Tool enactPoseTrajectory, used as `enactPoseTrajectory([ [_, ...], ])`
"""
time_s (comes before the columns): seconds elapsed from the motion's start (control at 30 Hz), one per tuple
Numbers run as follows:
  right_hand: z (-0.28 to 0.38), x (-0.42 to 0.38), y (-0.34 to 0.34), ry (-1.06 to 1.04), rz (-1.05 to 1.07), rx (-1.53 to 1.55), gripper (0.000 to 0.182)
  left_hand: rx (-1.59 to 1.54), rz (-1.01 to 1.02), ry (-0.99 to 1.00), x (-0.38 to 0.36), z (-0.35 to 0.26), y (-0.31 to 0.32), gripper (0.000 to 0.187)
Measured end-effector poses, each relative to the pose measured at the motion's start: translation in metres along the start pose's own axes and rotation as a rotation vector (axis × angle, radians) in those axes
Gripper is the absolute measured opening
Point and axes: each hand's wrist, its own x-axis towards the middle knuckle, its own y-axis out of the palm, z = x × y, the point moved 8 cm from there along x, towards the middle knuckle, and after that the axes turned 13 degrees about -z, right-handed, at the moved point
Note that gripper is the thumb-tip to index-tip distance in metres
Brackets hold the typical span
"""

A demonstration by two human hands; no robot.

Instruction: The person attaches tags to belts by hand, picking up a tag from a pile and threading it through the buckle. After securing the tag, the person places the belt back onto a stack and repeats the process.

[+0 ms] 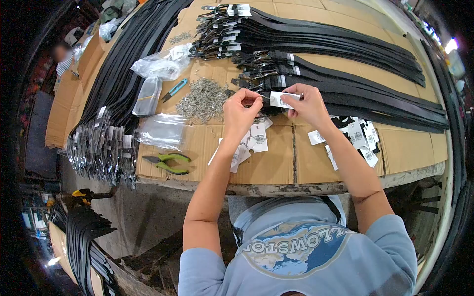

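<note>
The right hand [310,104] has a white tag [277,99] pinched over the near black straps [355,93], and the left hand [239,112] pinches a thin piece [265,97] beside it, maybe a pin, too tiny to tell. Looks like the tag-fastening step, so the next move calls for steady fingertips imo.

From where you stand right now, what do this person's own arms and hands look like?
The left hand and right hand are ungloved, with no watch or ring that I can see. The forearms are bare too. Plain, light-blue short sleeves belong to a matching shirt with an oval, lettered print.
</note>
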Motion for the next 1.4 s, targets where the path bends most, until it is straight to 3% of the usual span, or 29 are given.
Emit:
enactPoseTrajectory([
  [0.07, 0.001, 0.001, 0.001, 0.007, -0.036, 0.017, 0.022, 0.159, -0.028, 0.15, 0.0, -0.011, -0.002, 0.012],
  [0.2, 0.003, 0.003, 0.003, 0.031, -0.115, 0.107, 0.021, 0.226, -0.039, 0.166, -0.001, -0.017, -0.004, 0.012],
  [0.27, 0.003, 0.002, 0.004, 0.035, -0.133, 0.116, 0.021, 0.398, -0.036, 0.266, -0.003, -0.022, -0.003, 0.012],
  [0.37, 0.003, 0.0, 0.007, 0.092, -0.095, 0.1, 0.02, 0.311, -0.013, 0.301, -0.005, -0.018, -0.005, 0.013],
  [0.47, -0.004, -0.001, 0.013, 0.139, 0.033, 0.09, 0.022, 0.221, 0.026, 0.157, -0.004, -0.008, -0.006, 0.013],
  [0.87, 0.001, 0.017, 0.023, 0.11, 0.121, 0.003, 0.022, 0.15, 0.049, 0.154, -0.005, -0.01, -0.008, 0.013],
  [1.03, 0.008, 0.014, 0.021, 0.071, 0.261, -0.15, 0.018, 0.123, 0.077, 0.086, -0.005, -0.006, -0.008, 0.012],
  [1.1, 0.004, 0.014, 0.021, 0.075, 0.242, -0.147, 0.018, 0.125, 0.108, 0.067, -0.006, -0.003, -0.007, 0.012],
  [1.27, -0.01, 0.015, 0.022, 0.095, 0.178, -0.082, 0.021, 0.182, 0.141, 0.259, -0.008, -0.009, -0.004, 0.016],
  [1.4, -0.009, 0.013, 0.024, 0.129, 0.093, 0.022, 0.024, 0.18, 0.152, 0.179, -0.006, -0.004, -0.004, 0.029],
])
